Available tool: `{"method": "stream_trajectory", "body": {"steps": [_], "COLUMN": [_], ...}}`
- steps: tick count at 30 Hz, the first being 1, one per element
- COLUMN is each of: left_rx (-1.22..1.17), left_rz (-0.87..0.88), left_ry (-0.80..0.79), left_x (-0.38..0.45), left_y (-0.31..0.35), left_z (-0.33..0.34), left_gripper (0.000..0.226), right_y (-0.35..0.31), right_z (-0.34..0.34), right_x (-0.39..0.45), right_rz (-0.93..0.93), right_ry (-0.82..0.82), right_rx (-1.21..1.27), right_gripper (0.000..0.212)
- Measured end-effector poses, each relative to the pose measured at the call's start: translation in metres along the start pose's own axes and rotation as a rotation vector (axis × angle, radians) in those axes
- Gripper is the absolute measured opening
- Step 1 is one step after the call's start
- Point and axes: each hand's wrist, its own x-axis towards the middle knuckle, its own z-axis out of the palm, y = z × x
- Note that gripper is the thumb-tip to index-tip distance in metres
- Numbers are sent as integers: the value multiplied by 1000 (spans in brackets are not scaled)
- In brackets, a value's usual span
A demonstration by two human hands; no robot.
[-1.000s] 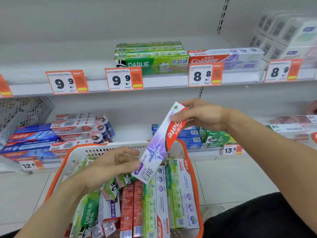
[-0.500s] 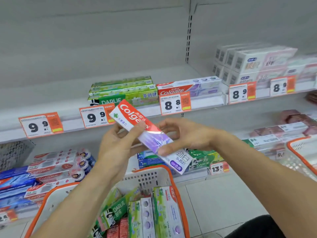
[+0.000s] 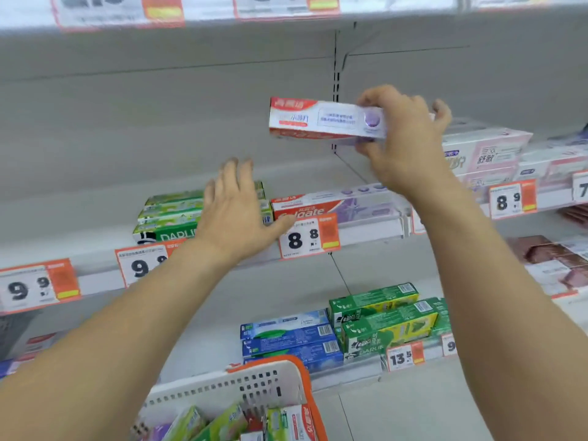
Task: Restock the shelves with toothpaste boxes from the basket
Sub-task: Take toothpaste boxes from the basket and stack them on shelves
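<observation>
My right hand (image 3: 404, 138) grips the right end of a red, white and purple Colgate box (image 3: 321, 119), holding it level in the air above the middle shelf (image 3: 95, 280). Below it lies a matching Colgate box (image 3: 337, 205) on that shelf, behind the 8.8 price tag (image 3: 308, 237). My left hand (image 3: 235, 211) is spread flat with straight fingers in front of the green Darlie stack (image 3: 168, 218), holding nothing. The orange-rimmed white basket (image 3: 254, 389) sits at the bottom, with several green and red boxes inside.
White and pink boxes (image 3: 486, 154) fill the middle shelf to the right. On the lower shelf are blue boxes (image 3: 286, 338) and green Darlie boxes (image 3: 388, 316). Brown packs (image 3: 547, 253) lie far right. Another shelf edge with tags (image 3: 286, 7) runs overhead.
My left hand let go of the Colgate box and dropped toward the Darlie stack. My right hand lifted the box and turned it level above the shelf. The view tilted upward.
</observation>
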Motion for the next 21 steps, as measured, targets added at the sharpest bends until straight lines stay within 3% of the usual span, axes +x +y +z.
{"method": "stream_trajectory", "body": {"steps": [5, 11, 18, 21], "left_rx": [211, 252, 273, 282], "left_rz": [-42, -31, -27, -31], "left_ry": [-273, -233, -243, -254], "left_x": [12, 9, 9, 9], "left_y": [-18, -20, -20, -20], "left_z": [11, 19, 20, 20], "left_gripper": [106, 104, 101, 102], "right_y": [19, 41, 36, 34], "right_z": [35, 47, 66, 65], "right_x": [6, 16, 14, 10], "right_rz": [33, 58, 137, 73], "right_ry": [-233, -497, -670, -687], "right_rx": [-80, 159, 58, 15], "right_gripper": [44, 51, 41, 55]}}
